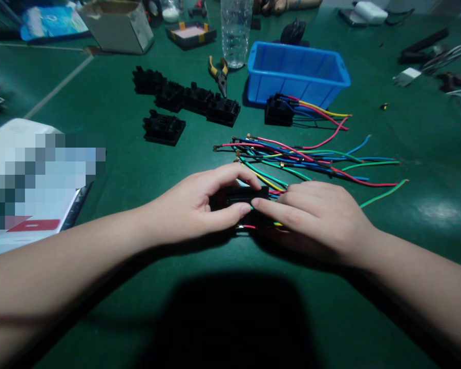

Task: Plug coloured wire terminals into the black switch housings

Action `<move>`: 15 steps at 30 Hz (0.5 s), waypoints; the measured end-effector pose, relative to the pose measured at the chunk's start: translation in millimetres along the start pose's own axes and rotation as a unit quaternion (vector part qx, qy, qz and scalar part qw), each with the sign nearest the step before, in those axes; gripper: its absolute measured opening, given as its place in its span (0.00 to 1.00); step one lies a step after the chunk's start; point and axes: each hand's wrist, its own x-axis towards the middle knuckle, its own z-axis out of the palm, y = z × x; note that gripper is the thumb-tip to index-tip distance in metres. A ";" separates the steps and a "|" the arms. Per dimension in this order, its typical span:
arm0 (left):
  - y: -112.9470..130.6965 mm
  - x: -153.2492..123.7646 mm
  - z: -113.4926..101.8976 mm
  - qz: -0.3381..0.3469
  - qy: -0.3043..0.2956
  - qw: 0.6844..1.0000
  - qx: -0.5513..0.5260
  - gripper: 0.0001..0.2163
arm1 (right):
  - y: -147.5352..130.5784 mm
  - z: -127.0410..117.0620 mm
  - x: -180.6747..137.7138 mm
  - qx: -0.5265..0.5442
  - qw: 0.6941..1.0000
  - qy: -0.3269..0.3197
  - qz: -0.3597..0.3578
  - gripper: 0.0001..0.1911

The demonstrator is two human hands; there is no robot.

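Observation:
Near the middle of the table, my left hand (200,202) curls around a black plastic socket module (236,196), thumb on the near side and index finger over the far side. Red and yellow wires (278,224) run from the module towards my right hand (322,220). That hand is closed over them, its index fingertip against the module beside my left thumb. Its other fingertips are hidden underneath. Just beyond lies a loose bundle of red, blue, green and yellow wires (303,152) with metal terminals on their ends.
Several similar black modules (163,128) lie further back, left of a wired module (278,110). Behind are yellow-handled pliers (219,74), a blue bin (299,69), a clear bottle (235,36) and a cardboard box (117,28). A partly pixelated device (49,205) lies at left.

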 end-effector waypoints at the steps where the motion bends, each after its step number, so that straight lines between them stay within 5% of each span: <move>1: -0.6 0.1 0.1 0.000 -0.001 1.000 0.006 0.12 | 0.0 -0.2 -0.4 -0.003 1.000 -0.006 0.001 0.14; 15: -3.8 -2.2 -1.9 0.007 -0.031 0.999 -0.037 0.15 | 0.3 -0.2 -2.4 -0.010 1.000 -0.005 0.004 0.15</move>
